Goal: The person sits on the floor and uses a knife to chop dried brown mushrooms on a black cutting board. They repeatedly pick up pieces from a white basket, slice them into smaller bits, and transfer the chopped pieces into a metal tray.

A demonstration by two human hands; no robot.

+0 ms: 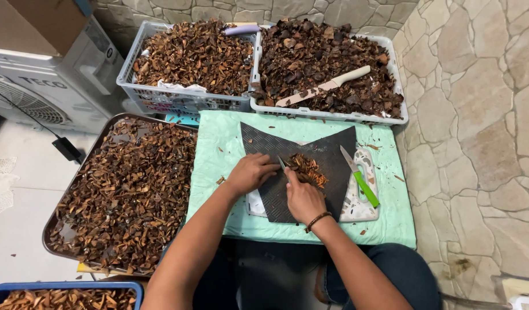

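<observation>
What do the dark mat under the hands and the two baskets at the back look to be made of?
Dark mat: probably rubber or soft plastic, matte, with a ribbed tread pattern and cut edges. Baskets: likely moulded plastic, pale grey-white, with slotted lattice walls.

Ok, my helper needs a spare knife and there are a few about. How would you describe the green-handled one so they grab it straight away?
Start at the mint-green table cover and find the dark rubber mat on it. At the mat's right edge lies the knife; it alone has a bright green handle, while the other spare lies in the basket behind.
</observation>
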